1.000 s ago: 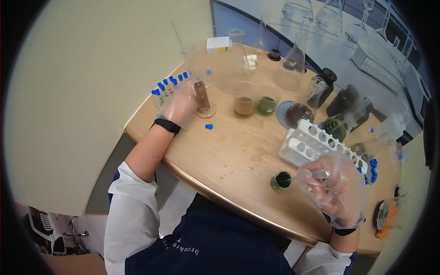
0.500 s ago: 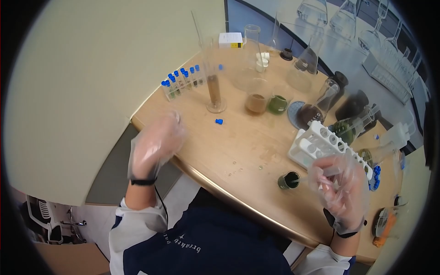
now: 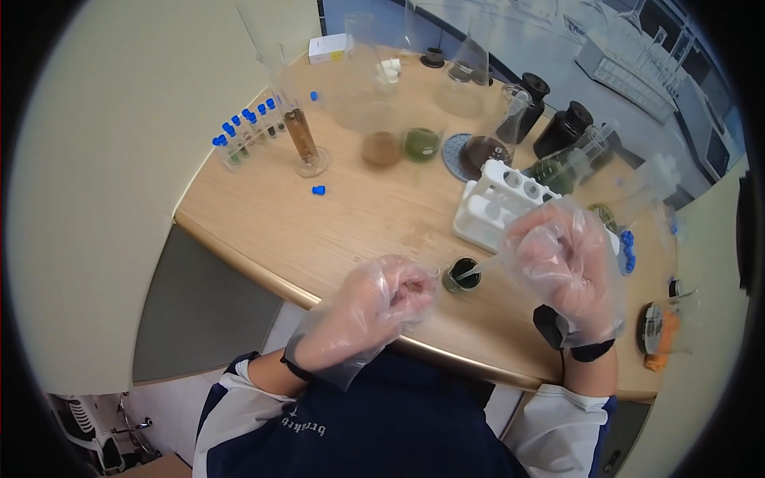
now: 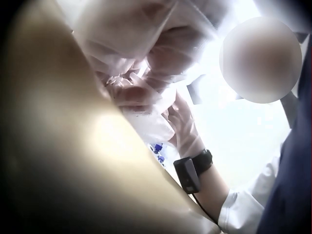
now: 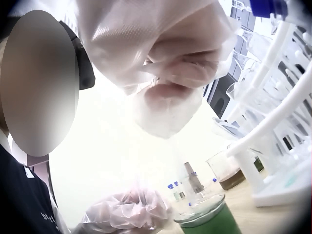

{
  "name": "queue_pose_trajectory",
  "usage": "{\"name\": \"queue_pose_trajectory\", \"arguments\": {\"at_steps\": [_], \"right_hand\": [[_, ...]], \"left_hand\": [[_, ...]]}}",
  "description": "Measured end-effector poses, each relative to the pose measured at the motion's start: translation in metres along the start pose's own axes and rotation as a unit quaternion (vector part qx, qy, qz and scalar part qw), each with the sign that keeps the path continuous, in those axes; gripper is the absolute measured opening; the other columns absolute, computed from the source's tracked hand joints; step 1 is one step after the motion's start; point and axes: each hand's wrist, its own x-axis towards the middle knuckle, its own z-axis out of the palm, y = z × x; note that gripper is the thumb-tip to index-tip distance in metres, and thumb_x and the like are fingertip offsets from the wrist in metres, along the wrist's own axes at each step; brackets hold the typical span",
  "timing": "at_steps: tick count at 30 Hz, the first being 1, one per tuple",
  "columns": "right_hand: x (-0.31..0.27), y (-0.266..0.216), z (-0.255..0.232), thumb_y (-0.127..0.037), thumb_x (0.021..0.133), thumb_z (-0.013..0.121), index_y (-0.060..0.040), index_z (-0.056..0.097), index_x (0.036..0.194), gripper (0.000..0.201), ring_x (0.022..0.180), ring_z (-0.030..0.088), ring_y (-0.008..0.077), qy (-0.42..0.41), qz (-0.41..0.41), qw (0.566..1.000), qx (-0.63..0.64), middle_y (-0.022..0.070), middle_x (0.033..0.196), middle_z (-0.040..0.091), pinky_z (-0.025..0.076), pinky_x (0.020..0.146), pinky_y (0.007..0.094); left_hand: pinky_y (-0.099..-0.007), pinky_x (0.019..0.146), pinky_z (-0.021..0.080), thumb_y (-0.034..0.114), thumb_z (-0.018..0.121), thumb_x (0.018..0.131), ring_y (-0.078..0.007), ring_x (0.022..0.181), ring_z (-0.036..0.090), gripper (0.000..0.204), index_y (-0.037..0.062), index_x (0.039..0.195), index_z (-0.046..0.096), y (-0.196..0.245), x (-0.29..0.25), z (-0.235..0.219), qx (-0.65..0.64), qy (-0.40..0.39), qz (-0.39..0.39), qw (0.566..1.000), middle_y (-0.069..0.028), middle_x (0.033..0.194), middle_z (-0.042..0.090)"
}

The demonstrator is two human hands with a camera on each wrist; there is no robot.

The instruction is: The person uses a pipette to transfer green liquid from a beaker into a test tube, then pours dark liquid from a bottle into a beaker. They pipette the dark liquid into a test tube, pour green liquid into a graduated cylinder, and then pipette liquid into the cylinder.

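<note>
In the head view, right of centre, a white rack (image 3: 478, 215) close beyond the right hand (image 3: 566, 271) and in its way on the upper side. Past that, toward the upper right, a brown-filled flask (image 3: 486, 153) and dark bottles (image 3: 566, 131), with blue caps (image 3: 628, 253) at far right. At upper left, a measuring cylinder (image 3: 301, 137) beside blue-capped tubes (image 3: 251, 123).

Just below centre, upright between both hands, a small beaker (image 3: 453, 279) of dark green liquid. Right hand curled round a clear dropper (image 3: 484, 264), stem slanting into the beaker's mouth. Left hand (image 3: 366, 311) curled narrowly round a clear tube (image 3: 434, 276), only its rim showing, near the beaker.

From the right wrist, at bottom centre, bright green contents visible through the beaker's side. From the left wrist, mostly glare, but clearly a black wrist camera (image 4: 187, 175).

Table edge (image 3: 239, 259) running beneath the left hand; open tabletop (image 3: 366, 219) left of centre, around one loose cap (image 3: 319, 190).
</note>
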Motion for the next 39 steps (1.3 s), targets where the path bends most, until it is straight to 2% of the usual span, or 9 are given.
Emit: {"name": "queue_pose_trajectory", "arguments": {"at_steps": [5,7,9,13,20,23,32,35,39], "right_hand": [[-0.005,0.012,0.009,-0.043,0.073,0.062,-0.0001,0.060,0.086,0.045,0.073,0.053,0.0133,0.047,-0.031,0.997,0.050,0.0042,0.081,0.057,0.041,0.065,0.0236],[-0.001,0.014,-0.002,-0.018,0.071,0.062,-0.0015,0.062,0.087,0.023,0.069,0.053,0.0196,0.034,-0.116,0.987,-0.103,0.0073,0.077,0.057,0.041,0.063,0.0273],[0.000,0.018,-0.006,-0.005,0.069,0.062,-0.0037,0.064,0.087,0.018,0.066,0.052,0.0247,0.044,-0.168,0.970,-0.168,0.0093,0.075,0.057,0.041,0.060,0.0306],[0.003,0.022,-0.001,-0.001,0.066,0.063,-0.0080,0.066,0.083,0.018,0.062,0.051,0.0277,0.084,-0.209,0.965,-0.134,0.0089,0.071,0.056,0.040,0.056,0.0335],[-0.005,0.019,-0.002,-0.025,0.082,0.062,-0.0039,0.063,0.083,0.021,0.071,0.054,0.0191,0.058,-0.130,0.968,-0.208,0.0061,0.079,0.058,0.043,0.065,0.0296],[0.001,0.015,0.000,-0.009,0.071,0.071,-0.0060,0.064,0.076,0.010,0.056,0.048,0.0254,0.084,-0.172,0.940,-0.281,0.0089,0.065,0.053,0.037,0.052,0.0327],[0.004,0.018,0.004,-0.012,0.071,0.075,-0.0035,0.063,0.075,0.015,0.054,0.047,0.0215,0.087,-0.144,0.969,-0.179,0.0058,0.064,0.055,0.036,0.051,0.0304],[0.001,0.014,0.006,-0.034,0.079,0.063,-0.0049,0.059,0.072,0.030,0.062,0.049,0.0154,0.060,-0.073,0.993,-0.072,0.0049,0.072,0.056,0.037,0.058,0.0272],[0.002,0.013,0.005,-0.029,0.076,0.068,-0.0049,0.062,0.072,0.025,0.062,0.050,0.0161,0.050,-0.093,0.973,-0.207,0.0043,0.069,0.056,0.038,0.059,0.0284]], "left_hand": [[-0.0266,0.060,0.046,0.008,0.065,0.080,-0.0135,0.064,0.057,0.018,0.0007,0.096,0.062,-0.026,0.005,0.012,-0.054,0.053,-0.047,0.996,-0.0085,0.082,0.060],[-0.0255,0.059,0.046,0.008,0.065,0.081,-0.0121,0.063,0.056,0.018,0.0002,0.097,0.062,-0.033,0.007,0.013,-0.052,0.064,0.010,0.997,-0.0076,0.079,0.061],[-0.0237,0.062,0.046,0.004,0.062,0.081,-0.0091,0.069,0.054,0.013,-0.0013,0.094,0.061,-0.022,0.006,0.011,-0.104,0.049,-0.066,0.991,-0.0043,0.082,0.058],[-0.0249,0.057,0.046,0.009,0.064,0.083,-0.0109,0.059,0.057,0.017,0.0004,0.097,0.061,-0.023,0.007,0.010,-0.100,0.046,-0.052,0.993,-0.0060,0.077,0.063],[-0.0255,0.058,0.047,0.006,0.063,0.083,-0.0138,0.061,0.059,0.014,0.0012,0.095,0.061,-0.016,0.007,0.014,-0.099,0.031,-0.057,0.993,-0.0085,0.078,0.063],[-0.0262,0.059,0.048,0.006,0.062,0.083,-0.0154,0.063,0.060,0.014,0.0016,0.096,0.061,-0.020,0.007,0.016,-0.067,0.027,-0.025,0.997,-0.0088,0.079,0.062],[-0.0270,0.059,0.048,0.009,0.065,0.083,-0.0165,0.065,0.061,0.016,0.0015,0.097,0.061,-0.021,0.006,0.020,-0.071,0.024,-0.023,0.997,-0.0091,0.082,0.061],[-0.0270,0.059,0.048,0.010,0.066,0.083,-0.0164,0.065,0.061,0.017,0.0014,0.097,0.061,-0.023,0.006,0.020,-0.064,0.026,-0.020,0.997,-0.0093,0.081,0.061],[-0.0269,0.059,0.048,0.010,0.065,0.083,-0.0163,0.066,0.062,0.017,0.0015,0.098,0.061,-0.026,0.005,0.020,-0.054,0.034,-0.020,0.998,-0.0093,0.081,0.061]]}}
